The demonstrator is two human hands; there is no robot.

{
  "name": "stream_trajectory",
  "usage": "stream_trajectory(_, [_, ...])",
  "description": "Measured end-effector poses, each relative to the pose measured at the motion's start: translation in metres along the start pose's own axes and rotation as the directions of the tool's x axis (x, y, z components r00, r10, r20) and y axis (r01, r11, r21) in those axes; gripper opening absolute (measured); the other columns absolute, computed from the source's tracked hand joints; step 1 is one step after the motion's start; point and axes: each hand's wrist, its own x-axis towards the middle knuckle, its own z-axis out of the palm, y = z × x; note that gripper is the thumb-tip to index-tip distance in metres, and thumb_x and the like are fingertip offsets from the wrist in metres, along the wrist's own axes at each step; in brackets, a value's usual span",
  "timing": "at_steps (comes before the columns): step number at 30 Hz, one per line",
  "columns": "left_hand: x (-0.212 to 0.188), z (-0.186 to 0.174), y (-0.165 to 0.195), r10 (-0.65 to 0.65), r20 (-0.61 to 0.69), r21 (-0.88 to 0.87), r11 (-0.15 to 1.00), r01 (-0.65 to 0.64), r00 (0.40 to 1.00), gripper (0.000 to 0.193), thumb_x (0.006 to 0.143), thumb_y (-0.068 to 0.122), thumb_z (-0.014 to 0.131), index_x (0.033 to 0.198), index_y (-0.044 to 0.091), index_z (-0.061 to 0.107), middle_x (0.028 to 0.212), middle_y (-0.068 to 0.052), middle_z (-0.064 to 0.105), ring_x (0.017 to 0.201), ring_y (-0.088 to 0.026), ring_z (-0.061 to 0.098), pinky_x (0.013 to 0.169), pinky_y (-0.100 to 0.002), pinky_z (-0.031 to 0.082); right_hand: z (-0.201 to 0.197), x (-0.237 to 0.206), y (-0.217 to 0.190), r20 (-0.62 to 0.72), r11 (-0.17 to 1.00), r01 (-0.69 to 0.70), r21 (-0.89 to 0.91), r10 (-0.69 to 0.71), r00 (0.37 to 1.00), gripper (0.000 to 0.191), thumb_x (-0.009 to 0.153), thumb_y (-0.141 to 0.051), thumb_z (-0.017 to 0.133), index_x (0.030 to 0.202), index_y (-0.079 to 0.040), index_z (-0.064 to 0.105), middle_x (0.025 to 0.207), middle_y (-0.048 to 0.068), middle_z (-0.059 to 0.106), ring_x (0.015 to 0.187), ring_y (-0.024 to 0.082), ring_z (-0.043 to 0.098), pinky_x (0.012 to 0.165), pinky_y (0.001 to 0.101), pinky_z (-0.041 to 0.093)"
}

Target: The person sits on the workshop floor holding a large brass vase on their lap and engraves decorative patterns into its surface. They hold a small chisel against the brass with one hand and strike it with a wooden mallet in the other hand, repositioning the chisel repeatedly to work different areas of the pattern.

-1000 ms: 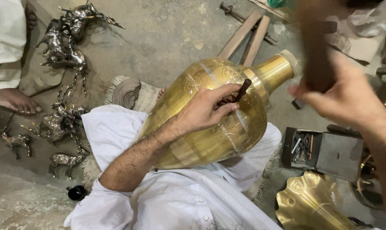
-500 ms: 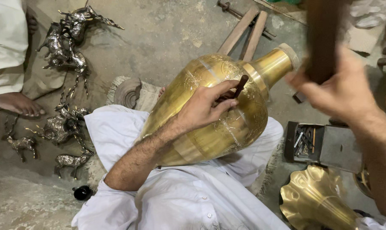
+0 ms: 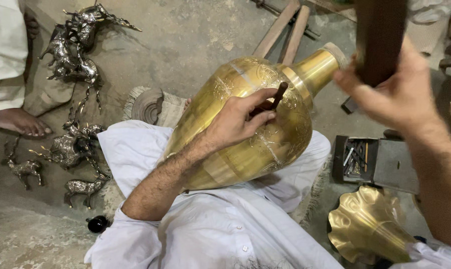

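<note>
Brass makes up the big shiny vase [image 3: 245, 134] that lies tilted across the person's lap, on white clothes, with its narrow neck pointing up and to the right. Thin patterns are cut into its round side. The left hand [image 3: 235, 122] rests on the vase and pinches a small dark metal punch [image 3: 275, 99] between thumb and fingers, with the tip touching the vase near its shoulder. The right hand [image 3: 392, 89] is up high on the right, curled tight around a dark wooden handle [image 3: 380, 40]; its top runs out of view. Just right of the lap sits a dark open box [image 3: 380, 162] with little metal tools inside. Below the box stands a wavy-edged brass piece [image 3: 367, 226]. On the dusty floor at the left lie many small silver deer figures [image 3: 73, 50]. Another person's bare foot [image 3: 18, 122] rests near them. Two wooden sticks [image 3: 285, 27] lie behind the vase.
</note>
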Motion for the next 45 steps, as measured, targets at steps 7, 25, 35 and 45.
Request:
stream_trajectory(7, [-0.003, 0.001, -0.001, 0.025, -0.006, 0.017, 1.0, -0.025, 1.0, 0.042, 0.099, 0.016, 0.072, 0.137, 0.006, 0.06, 0.121, -0.014, 0.075, 0.102, -0.024, 0.079, 0.089, -0.034, 0.063, -0.007, -0.008, -0.003, 0.063, 0.91, 0.08, -0.407, -0.059, 0.996, 0.034, 0.09, -0.021, 0.081, 0.115, -0.007, 0.062, 0.085, 0.011, 0.069, 0.071, 0.026, 0.068, 0.064, 0.0403, 0.055])
stream_trajectory(25, [-0.014, 0.003, -0.01, 0.047, 0.002, 0.0, 0.999, -0.047, 0.999, 0.042, 0.1, 0.014, 0.071, 0.14, 0.009, 0.058, 0.113, -0.013, 0.078, 0.105, -0.022, 0.079, 0.091, -0.034, 0.064, -0.002, -0.023, 0.011, 0.002, 0.981, 0.045, -0.188, -0.045, 0.999, 0.032, 0.096, -0.015, 0.084, 0.109, 0.001, 0.058, 0.091, 0.012, 0.068, 0.08, 0.017, 0.066, 0.071, 0.032, 0.055])
stream_trajectory(35, [-0.016, 0.004, -0.008, 0.054, 0.01, -0.003, 0.999, -0.054, 0.998, 0.044, 0.099, 0.009, 0.07, 0.141, 0.008, 0.057, 0.111, -0.013, 0.078, 0.106, -0.021, 0.079, 0.093, -0.034, 0.063, -0.014, -0.035, 0.022, 0.232, 0.767, 0.109, -0.632, 0.054, 0.971, 0.032, 0.089, -0.021, 0.085, 0.111, -0.007, 0.066, 0.08, 0.007, 0.074, 0.06, 0.018, 0.069, 0.066, 0.0363, 0.058])
stream_trajectory(45, [-0.013, 0.008, -0.004, 0.048, 0.001, 0.075, 0.996, -0.048, 0.999, 0.039, 0.1, 0.018, 0.073, 0.135, 0.011, 0.059, 0.107, -0.014, 0.078, 0.098, -0.028, 0.078, 0.084, -0.039, 0.062, -0.013, -0.05, 0.015, 0.159, 0.635, 0.012, -0.772, 0.174, 0.972, 0.046, 0.083, -0.024, 0.088, 0.121, -0.006, 0.07, 0.08, 0.014, 0.075, 0.069, 0.029, 0.073, 0.062, 0.0403, 0.058])
